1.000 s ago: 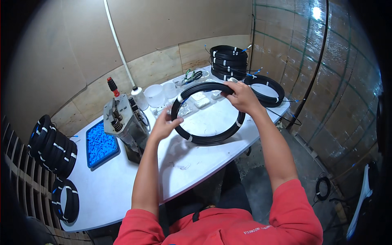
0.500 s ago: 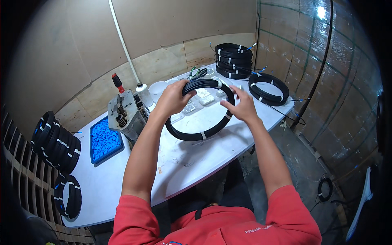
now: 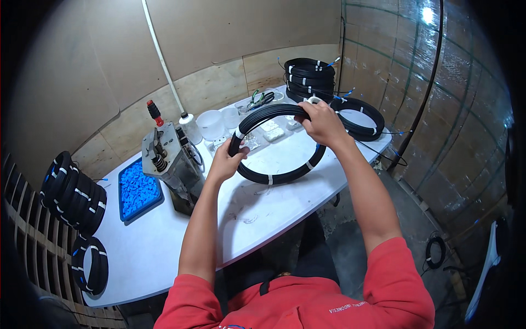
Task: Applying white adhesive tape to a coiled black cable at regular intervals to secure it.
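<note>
A coil of black cable point(image 3: 270, 179), bound with white tape bands, is held up tilted over the white table point(image 3: 241, 241). My left hand point(image 3: 226, 160) grips the coil's left side, fingers closed round it just below a white band. My right hand point(image 3: 323, 125) is wrapped over its upper right part. Behind the coil lie clear packets of small white and silvery parts point(image 3: 272, 131). Just beyond my right hand, a white tape roll point(image 3: 314, 100) is partly hidden by it.
Left of my arms stand a metal bench machine point(image 3: 170, 151) and a blue tray point(image 3: 143, 214) of small blue pieces. Stacked coils point(image 3: 309, 79) occupy the back right, beside a single coil point(image 3: 361, 131). More coils point(image 3: 74, 192) stand at the left edge. A white bottle point(image 3: 189, 127) and tub point(image 3: 210, 125) are behind.
The coil has turned in my hands. My left hand has slid down to its left side, and my right hand has moved up onto its top right and closed round it.
</note>
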A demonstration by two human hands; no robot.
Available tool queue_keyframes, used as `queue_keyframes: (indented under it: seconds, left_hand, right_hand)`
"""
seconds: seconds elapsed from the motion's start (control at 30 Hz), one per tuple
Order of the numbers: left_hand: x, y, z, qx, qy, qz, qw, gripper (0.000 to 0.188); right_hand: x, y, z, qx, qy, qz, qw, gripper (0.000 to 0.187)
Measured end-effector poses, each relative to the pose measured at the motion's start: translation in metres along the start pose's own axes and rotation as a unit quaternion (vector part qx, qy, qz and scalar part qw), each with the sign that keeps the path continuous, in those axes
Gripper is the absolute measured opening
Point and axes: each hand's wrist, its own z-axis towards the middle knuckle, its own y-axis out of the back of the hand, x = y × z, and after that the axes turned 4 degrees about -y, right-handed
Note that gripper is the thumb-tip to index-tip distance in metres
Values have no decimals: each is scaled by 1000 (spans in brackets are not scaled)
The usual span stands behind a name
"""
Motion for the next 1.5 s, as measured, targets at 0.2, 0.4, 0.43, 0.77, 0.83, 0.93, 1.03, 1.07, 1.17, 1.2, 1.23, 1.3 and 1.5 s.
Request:
queue_keyframes:
  seconds: [0.2, 0.4, 0.43, 0.77, 0.83, 0.93, 1.03, 1.07, 1.17, 1.2, 1.23, 1.3, 1.5]
  left_hand:
    - [-71, -1, 16, -49, -113, 133, 983, 38]
    - [-118, -4, 30, 33, -106, 324, 940, 50]
    - [-118, -6, 32, 42, -130, 337, 931, 52]
    - [-116, -9, 41, 57, -160, 420, 892, 30]
    - [-118, -8, 43, 66, -140, 427, 891, 27]
    - [-127, -8, 43, 78, -89, 431, 895, 24]
    - [-132, -12, 42, 81, -49, 416, 904, 25]
    - [-132, -13, 41, 80, -38, 405, 910, 26]
    - [-124, -13, 42, 66, -74, 384, 918, 27]
    - [-122, -13, 43, 67, -72, 384, 918, 27]
    - [-121, -13, 44, 71, -88, 378, 919, 28]
    - [-119, -13, 46, 76, -104, 371, 920, 28]
    - [-126, -12, 46, 85, -92, 387, 914, 28]
  right_hand:
    - [-10, -23, -16, 61, -139, 131, 980, 24]
    - [5, -19, -22, 57, -100, 129, 985, 50]
    - [7, -17, -19, 58, -103, 128, 985, 50]
    - [15, -19, 12, 12, 42, -1, 999, 39]
    - [17, -20, 10, 15, 38, -5, 999, 37]
    - [21, -20, 7, 15, 36, -5, 999, 35]
    - [22, -13, 6, 21, 32, 3, 999, 35]
    - [24, -10, 6, 30, 27, 6, 999, 34]
    - [29, 3, 9, 69, 8, 37, 997, 36]
    - [29, 2, 9, 71, 8, 38, 997, 36]
    - [28, 0, 10, 64, 14, 32, 997, 34]
    - [27, -6, 10, 59, 20, 26, 998, 33]
    - [26, -16, 15, 43, 5, -34, 998, 22]
